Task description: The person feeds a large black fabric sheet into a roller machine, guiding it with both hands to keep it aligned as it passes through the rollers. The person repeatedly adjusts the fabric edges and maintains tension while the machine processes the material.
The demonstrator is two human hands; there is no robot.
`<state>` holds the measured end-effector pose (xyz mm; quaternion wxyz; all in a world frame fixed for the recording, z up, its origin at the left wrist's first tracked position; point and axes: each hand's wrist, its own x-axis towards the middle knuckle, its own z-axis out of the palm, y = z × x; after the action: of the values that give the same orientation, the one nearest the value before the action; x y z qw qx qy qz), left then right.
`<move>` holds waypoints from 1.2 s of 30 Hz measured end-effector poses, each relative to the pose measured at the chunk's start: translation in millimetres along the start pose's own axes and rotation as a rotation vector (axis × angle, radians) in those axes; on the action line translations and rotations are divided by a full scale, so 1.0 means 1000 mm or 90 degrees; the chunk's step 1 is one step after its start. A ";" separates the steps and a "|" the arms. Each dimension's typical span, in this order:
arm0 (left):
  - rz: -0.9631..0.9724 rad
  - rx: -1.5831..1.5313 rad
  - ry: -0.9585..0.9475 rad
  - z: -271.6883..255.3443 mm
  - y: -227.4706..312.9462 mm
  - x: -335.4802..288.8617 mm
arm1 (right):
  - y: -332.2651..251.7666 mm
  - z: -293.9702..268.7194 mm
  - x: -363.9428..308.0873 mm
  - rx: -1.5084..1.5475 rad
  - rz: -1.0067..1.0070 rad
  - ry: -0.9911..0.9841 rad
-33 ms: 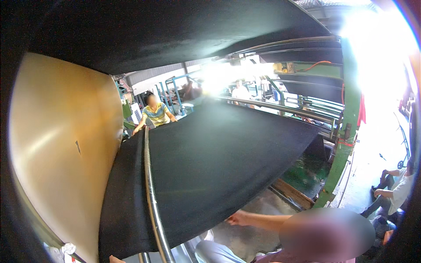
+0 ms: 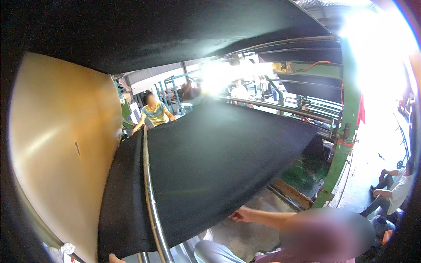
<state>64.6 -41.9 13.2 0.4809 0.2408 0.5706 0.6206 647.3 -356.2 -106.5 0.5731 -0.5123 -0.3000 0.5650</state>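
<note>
Black fabric (image 2: 228, 158) spread wide on both sides of the steel bar (image 2: 151, 197), my landmark; the bar ran away from me across the cloth. My left hand (image 2: 115, 258) was left of the bar's near end, at the cloth's near edge; mostly cut off by the view, so I could not tell its grip. My right hand (image 2: 242, 215) was right of the bar, fingers bent at the cloth's edge; could not tell whether they pinched it.

At the bar's far end, a co-worker in a striped yellow-and-blue shirt (image 2: 155, 115), an arm to either side of the bar, hands by the cloth's far edge. Left of the bar, a large golden-tan curved surface (image 2: 66, 149) with a small dark mark (image 2: 77, 148). Above the bar, a broad dark sheet (image 2: 175, 35). Well right of it, a green post (image 2: 346, 127); beyond that, a person in a white top (image 2: 399, 188), sitting low, knees bent.
</note>
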 end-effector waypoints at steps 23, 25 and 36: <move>0.044 -0.148 0.174 -0.022 -0.003 0.010 | -0.036 -0.092 -0.087 0.220 -0.003 0.254; 0.092 -0.041 0.159 -0.065 -0.007 0.049 | -0.026 -0.076 -0.072 0.237 0.027 0.205; -0.034 -0.079 0.041 -0.002 0.017 -0.030 | 0.005 -0.011 -0.081 0.199 0.019 0.231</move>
<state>70.1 -67.4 36.3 0.4929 0.1749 0.5525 0.6490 641.4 -436.9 -95.2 0.6816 -0.5146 -0.0935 0.5117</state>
